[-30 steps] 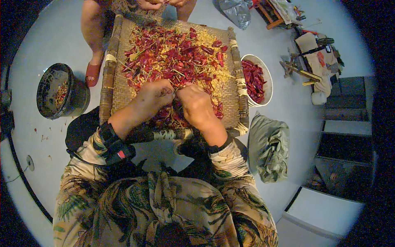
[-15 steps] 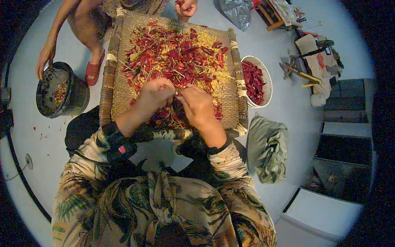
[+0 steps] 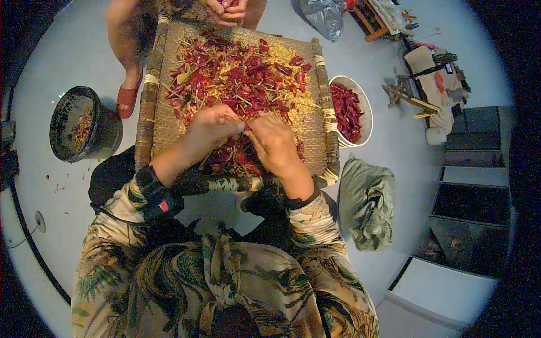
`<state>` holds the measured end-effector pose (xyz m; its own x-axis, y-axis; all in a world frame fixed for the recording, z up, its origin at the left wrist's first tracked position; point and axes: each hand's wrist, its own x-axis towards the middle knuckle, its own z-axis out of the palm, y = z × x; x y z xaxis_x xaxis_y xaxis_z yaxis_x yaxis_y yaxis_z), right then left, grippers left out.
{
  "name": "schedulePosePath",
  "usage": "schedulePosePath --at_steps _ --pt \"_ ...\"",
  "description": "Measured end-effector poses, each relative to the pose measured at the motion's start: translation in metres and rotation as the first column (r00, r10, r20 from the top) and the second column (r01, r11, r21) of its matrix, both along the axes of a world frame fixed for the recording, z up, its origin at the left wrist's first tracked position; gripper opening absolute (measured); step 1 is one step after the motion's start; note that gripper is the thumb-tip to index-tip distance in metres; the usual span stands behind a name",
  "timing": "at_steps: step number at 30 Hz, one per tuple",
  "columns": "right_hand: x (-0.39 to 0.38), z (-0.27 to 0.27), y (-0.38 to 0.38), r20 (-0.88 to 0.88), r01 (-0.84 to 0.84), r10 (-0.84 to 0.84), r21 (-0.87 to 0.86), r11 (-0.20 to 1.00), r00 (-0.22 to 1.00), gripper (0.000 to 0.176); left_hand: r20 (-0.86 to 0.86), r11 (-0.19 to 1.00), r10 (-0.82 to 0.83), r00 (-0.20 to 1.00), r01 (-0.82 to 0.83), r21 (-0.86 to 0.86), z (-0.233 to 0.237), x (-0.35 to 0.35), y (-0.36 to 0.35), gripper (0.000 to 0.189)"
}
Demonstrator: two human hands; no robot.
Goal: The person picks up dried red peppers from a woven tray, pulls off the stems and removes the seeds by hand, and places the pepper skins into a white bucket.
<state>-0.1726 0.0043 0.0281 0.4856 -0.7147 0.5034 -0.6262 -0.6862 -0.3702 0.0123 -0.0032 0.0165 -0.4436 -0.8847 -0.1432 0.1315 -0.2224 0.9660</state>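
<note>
Over the near half of a woven tray (image 3: 169, 143), my left hand (image 3: 213, 128) and my right hand (image 3: 276, 142) meet fingertip to fingertip. Both are closed in a pinch on a small red dried chili pepper (image 3: 247, 128), mostly covered by the fingers. A thin pale stem shows at my left fingertips. Below and beyond my hands lie many dark red dried chilies (image 3: 242, 76), mixed with stems and spread over yellow seeds (image 3: 287, 54).
A black bucket (image 3: 110, 132) with scraps inside stands left of the tray. A white bucket (image 3: 367, 121) of red chilies stands at the right, near a grey-green sack (image 3: 366, 203). Another person's hands (image 3: 228, 12) are at the tray's far edge.
The other person's hand has left the black bucket, and their hands are now together at the tray's far edge. My hands stay pinched together, having shifted only slightly.
</note>
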Motion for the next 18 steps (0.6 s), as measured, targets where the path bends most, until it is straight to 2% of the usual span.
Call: schedulePosePath --at_steps 1,2,4,6,8,9,10,11,12,14,17,18 --pt "0.001 -0.001 0.0 -0.011 0.0 0.0 -0.003 1.0 1.0 0.01 -0.012 1.0 0.001 1.0 -0.002 -0.019 -0.006 0.0 -0.001 0.011" --pt "0.001 -0.001 0.001 -0.024 0.012 -0.01 0.077 0.997 1.0 0.01 -0.025 0.999 0.003 1.0 -0.004 -0.037 -0.011 0.0 -0.002 0.011" --pt "-0.001 -0.001 0.003 -0.053 0.037 -0.025 0.233 0.972 0.998 0.011 -0.06 0.998 0.037 0.998 -0.034 0.06 -0.014 0.002 -0.003 0.01" --pt "-0.013 -0.009 -0.003 0.03 0.15 -0.174 0.377 0.914 0.984 0.015 -0.081 0.991 0.088 0.993 -0.079 0.11 -0.015 0.004 -0.005 0.01" --pt "-0.032 0.001 -0.012 0.149 0.229 -0.362 0.544 0.807 0.92 0.02 -0.095 0.984 0.146 0.985 -0.134 0.115 -0.012 0.004 -0.007 0.011" --pt "-0.045 0.012 -0.018 0.154 0.308 -0.492 0.613 0.727 0.857 0.018 -0.105 0.984 0.133 0.986 -0.118 0.131 -0.012 0.004 -0.008 0.011" --pt "-0.077 -0.016 -0.033 0.379 0.267 -0.561 0.598 0.755 0.736 0.018 -0.115 0.984 0.119 0.986 -0.102 0.145 -0.012 0.005 -0.008 0.012" --pt "-0.097 -0.011 -0.038 0.511 0.199 -0.614 0.649 0.735 0.601 0.018 -0.125 0.983 0.106 0.986 -0.085 0.161 -0.013 0.005 -0.008 0.012" --pt "-0.112 -0.002 -0.04 0.732 -0.007 -0.619 0.648 0.762 0.286 0.019 -0.102 0.986 0.099 0.99 -0.083 0.147 -0.013 0.004 -0.007 0.012" --pt "-0.128 0.01 -0.036 0.885 -0.146 -0.458 0.444 0.884 -0.079 0.018 -0.054 0.99 0.086 0.995 -0.079 0.119 -0.015 0.003 -0.006 0.012" --pt "-0.152 -0.007 -0.043 0.721 -0.134 -0.614 0.607 0.783 -0.32 0.02 -0.004 0.991 0.108 0.994 -0.107 0.077 -0.025 0.003 -0.009 0.01" --pt "-0.151 -0.015 -0.045 0.748 -0.124 -0.649 0.637 0.761 -0.14 0.021 -0.004 0.991 0.113 0.994 -0.113 0.07 -0.022 0.003 -0.008 0.011"
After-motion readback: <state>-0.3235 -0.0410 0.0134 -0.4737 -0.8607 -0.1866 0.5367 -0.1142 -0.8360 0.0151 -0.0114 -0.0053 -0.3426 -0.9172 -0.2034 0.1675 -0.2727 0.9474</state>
